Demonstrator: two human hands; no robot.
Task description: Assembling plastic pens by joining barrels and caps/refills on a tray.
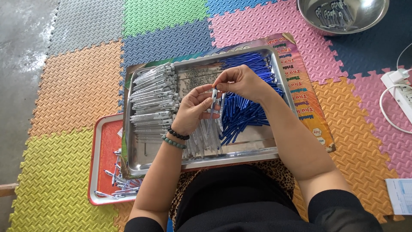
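A: Where does the single view sit?
B: Head-mounted, looking steeply down, close over the metal tray [274,151] on the lap; floor mats [77,90] fill the edges, perhaps slightly wide-angle.

Black short sleeves [334,206], two beaded bracelets [176,137] on the left wrist.
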